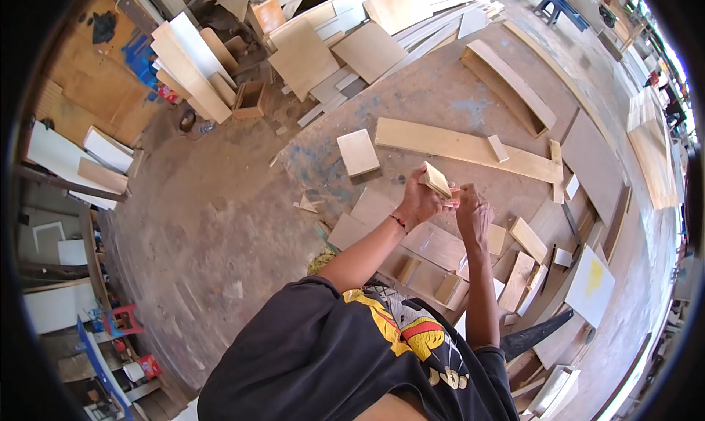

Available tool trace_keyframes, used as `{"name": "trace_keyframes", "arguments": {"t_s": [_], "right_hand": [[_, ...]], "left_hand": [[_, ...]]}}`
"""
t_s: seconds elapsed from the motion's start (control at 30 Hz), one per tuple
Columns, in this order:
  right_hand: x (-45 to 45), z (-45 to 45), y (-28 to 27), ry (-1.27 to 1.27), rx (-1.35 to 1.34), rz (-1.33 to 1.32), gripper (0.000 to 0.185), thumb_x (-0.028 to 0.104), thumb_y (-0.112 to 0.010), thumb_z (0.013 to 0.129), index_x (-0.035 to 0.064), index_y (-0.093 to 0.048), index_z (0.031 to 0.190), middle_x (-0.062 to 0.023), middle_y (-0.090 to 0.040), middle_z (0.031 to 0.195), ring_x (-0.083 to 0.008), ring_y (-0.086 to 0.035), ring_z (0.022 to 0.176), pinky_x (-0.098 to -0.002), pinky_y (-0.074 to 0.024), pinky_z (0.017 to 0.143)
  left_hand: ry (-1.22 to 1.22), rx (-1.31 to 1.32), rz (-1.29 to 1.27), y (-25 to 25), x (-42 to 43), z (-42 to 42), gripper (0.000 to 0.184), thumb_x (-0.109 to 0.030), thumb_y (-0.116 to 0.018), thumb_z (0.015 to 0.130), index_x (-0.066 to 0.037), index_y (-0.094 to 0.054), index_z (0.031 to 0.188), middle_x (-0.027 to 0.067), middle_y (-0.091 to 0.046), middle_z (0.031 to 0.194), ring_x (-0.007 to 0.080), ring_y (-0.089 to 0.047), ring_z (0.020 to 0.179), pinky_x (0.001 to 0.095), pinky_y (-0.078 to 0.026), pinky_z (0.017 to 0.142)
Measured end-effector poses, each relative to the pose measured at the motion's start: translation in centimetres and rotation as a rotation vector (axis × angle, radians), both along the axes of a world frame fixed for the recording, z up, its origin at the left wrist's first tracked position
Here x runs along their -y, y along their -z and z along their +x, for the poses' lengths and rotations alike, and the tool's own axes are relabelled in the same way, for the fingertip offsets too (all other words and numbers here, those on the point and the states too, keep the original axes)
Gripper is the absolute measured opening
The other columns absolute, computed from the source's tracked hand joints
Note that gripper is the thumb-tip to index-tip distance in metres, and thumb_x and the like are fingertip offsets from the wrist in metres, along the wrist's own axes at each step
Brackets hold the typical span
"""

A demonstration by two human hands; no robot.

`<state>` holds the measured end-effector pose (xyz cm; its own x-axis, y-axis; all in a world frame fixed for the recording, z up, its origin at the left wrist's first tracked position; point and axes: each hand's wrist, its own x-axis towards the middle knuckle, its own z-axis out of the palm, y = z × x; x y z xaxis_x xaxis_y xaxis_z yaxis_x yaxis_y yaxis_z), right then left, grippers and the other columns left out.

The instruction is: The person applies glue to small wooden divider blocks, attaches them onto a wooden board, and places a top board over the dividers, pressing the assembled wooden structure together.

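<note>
My left hand (420,203) is wrapped round a small pale wooden block (436,179), held tilted above the worktable (433,105). Close beside it, my right hand (475,214) has its fingers bent and pressed together. A small reddish-orange thing (454,198) shows between the two hands, at the right hand's fingertips; its kind is too small to tell. Beyond the hands lies a long wooden board (440,143) with a small wood piece (498,149) on it. A square wooden block (358,153) rests to the left of the held block.
Several wood offcuts (529,240) lie to the right of my right arm. A white panel with a yellow smear (590,285) and a long dark flat object (540,334) are at the lower right. Stacked boards (305,65) stand past the table's far left edge.
</note>
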<state>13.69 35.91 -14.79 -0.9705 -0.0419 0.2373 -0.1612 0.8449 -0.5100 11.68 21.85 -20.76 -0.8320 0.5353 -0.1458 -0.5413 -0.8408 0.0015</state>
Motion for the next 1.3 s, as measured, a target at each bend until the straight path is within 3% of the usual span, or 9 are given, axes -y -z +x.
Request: {"name": "trace_keyframes", "arguments": {"t_s": [0.3, 0.53, 0.63, 0.73, 0.83, 0.9, 1.07, 1.2, 1.3], "right_hand": [[-1.2, -1.9, 0.6, 0.000, 0.050, -0.054, 0.013, 0.015, -0.051, 0.084, 0.0051, -0.058, 0.082, -0.0172, -0.063, 0.075, -0.0360, -0.061, 0.067, -0.0436, -0.0453, 0.058], [-1.5, -1.1, 0.9, 0.199, 0.056, -0.238, 0.018, 0.018, -0.053, 0.084, 0.0027, -0.063, 0.085, -0.0161, -0.060, 0.066, -0.0257, -0.059, 0.058, -0.0370, -0.0428, 0.054], [-2.0, -0.6, -1.4, 0.263, -0.002, -0.314, 0.018, 0.016, -0.054, 0.085, 0.0009, -0.064, 0.085, -0.0110, -0.058, 0.059, -0.0175, -0.056, 0.054, -0.0320, -0.0416, 0.051], [-2.9, 0.2, -4.4, 0.340, 0.102, -0.485, 0.014, 0.012, -0.056, 0.084, 0.0007, -0.064, 0.086, -0.0141, -0.062, 0.065, -0.0206, -0.059, 0.056, -0.0321, -0.0435, 0.053], [-4.7, 1.1, -4.9, 0.294, 0.177, -0.859, 0.016, 0.013, -0.054, 0.088, -0.0008, -0.062, 0.091, -0.0038, -0.058, 0.060, -0.0076, -0.049, 0.052, -0.0227, -0.0379, 0.048], [-4.9, 2.0, -5.7, 0.258, 0.188, -0.980, 0.018, 0.014, -0.054, 0.089, -0.0020, -0.061, 0.094, -0.0050, -0.060, 0.063, -0.0070, -0.049, 0.053, -0.0213, -0.0382, 0.049], [-2.6, 3.9, -7.2, 0.196, 0.144, -1.210, 0.025, 0.014, -0.054, 0.090, -0.0051, -0.057, 0.106, -0.0088, -0.064, 0.073, -0.0059, -0.051, 0.055, -0.0186, -0.0409, 0.051], [-0.9, 4.9, -7.1, 0.153, 0.198, -1.248, 0.026, 0.011, -0.055, 0.089, -0.0015, -0.057, 0.111, -0.0092, -0.065, 0.083, -0.0066, -0.055, 0.062, -0.0188, -0.0441, 0.057], [1.1, 5.4, -5.8, 0.036, 0.203, -1.481, 0.025, 0.008, -0.056, 0.088, -0.0043, -0.058, 0.109, -0.0092, -0.066, 0.086, -0.0089, -0.059, 0.069, -0.0212, -0.0482, 0.062]], "left_hand": [[-0.130, 0.059, -0.079, -0.6, -0.6, 0.1, 0.058, -0.055, -0.049, 0.079, -0.003, -0.054, 0.104, 0.0211, -0.051, 0.112, 0.0437, -0.044, 0.112, 0.0666, -0.029, 0.095], [-0.113, 0.054, 0.001, -0.1, 0.2, 0.0, 0.059, -0.057, -0.049, 0.078, -0.002, -0.052, 0.098, 0.0229, -0.052, 0.103, 0.0473, -0.044, 0.112, 0.0707, -0.025, 0.094], [-0.117, 0.148, -0.038, 0.2, -0.1, -0.4, 0.057, -0.054, -0.049, 0.079, 0.000, -0.055, 0.097, 0.0265, -0.044, 0.116, 0.0512, -0.038, 0.115, 0.0729, -0.022, 0.093], [-0.060, 0.106, 0.011, -0.1, 0.5, -0.2, 0.057, -0.051, -0.048, 0.080, 0.002, -0.056, 0.101, 0.0278, -0.039, 0.124, 0.0578, -0.032, 0.115, 0.0758, -0.019, 0.092], [0.028, -0.017, 0.009, -1.2, 1.3, -0.1, 0.065, -0.054, -0.051, 0.077, 0.000, -0.047, 0.112, 0.0305, -0.026, 0.132, 0.0591, -0.023, 0.119, 0.0780, -0.016, 0.089], [0.065, -0.031, -0.029, -1.8, 2.1, 0.0, 0.073, -0.058, -0.054, 0.075, -0.002, -0.039, 0.119, 0.0318, -0.016, 0.137, 0.0583, -0.016, 0.123, 0.0794, -0.014, 0.087], [0.063, 0.080, -0.205, -4.2, 3.6, 1.1, 0.083, -0.060, -0.056, 0.073, -0.006, -0.030, 0.130, 0.0218, -0.013, 0.143, 0.0574, -0.006, 0.127, 0.0767, -0.008, 0.092], [0.062, 0.138, -0.248, -4.8, 4.5, 1.9, 0.090, -0.057, -0.060, 0.072, 0.002, -0.026, 0.129, 0.0221, -0.010, 0.142, 0.0549, -0.019, 0.123, 0.0728, -0.019, 0.094], [-0.163, 0.407, -0.192, -4.3, 4.5, 2.3, 0.087, -0.054, -0.066, 0.070, 0.009, -0.032, 0.121, 0.0244, -0.030, 0.130, 0.0428, -0.039, 0.113, 0.0606, -0.035, 0.094]]}}
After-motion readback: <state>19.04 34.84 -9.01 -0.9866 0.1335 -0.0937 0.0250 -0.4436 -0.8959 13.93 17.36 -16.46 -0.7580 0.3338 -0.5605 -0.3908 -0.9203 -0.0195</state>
